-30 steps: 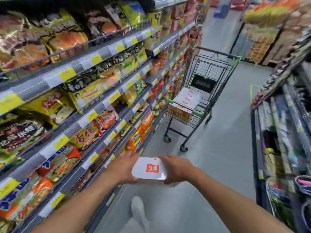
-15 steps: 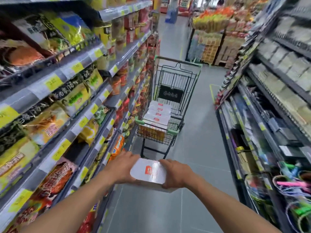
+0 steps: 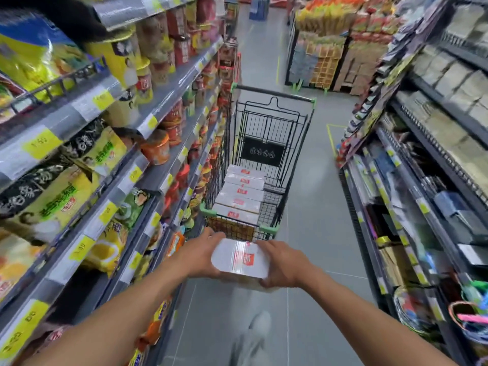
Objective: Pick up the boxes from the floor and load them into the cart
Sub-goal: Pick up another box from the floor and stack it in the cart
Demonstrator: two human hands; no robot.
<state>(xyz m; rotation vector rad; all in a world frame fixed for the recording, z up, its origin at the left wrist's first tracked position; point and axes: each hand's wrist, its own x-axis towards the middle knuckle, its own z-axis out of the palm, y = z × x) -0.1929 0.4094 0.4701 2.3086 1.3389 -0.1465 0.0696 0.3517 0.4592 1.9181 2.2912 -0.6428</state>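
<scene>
In the aisle just short of the cart (image 3: 219,175), a white box (image 3: 239,258) with a red label, its print too blurred to read, is held in the air between both hands. The left grip (image 3: 200,253) curls round its left end and the right grip (image 3: 284,265) round its right end, with the fingertips hidden beneath. Inside the cart a row of similar boxes (image 3: 241,192) lies flat. Orange packaging below them shows only through the wire. A shoe (image 3: 260,322) on the floor (image 3: 311,196) is smeared.
</scene>
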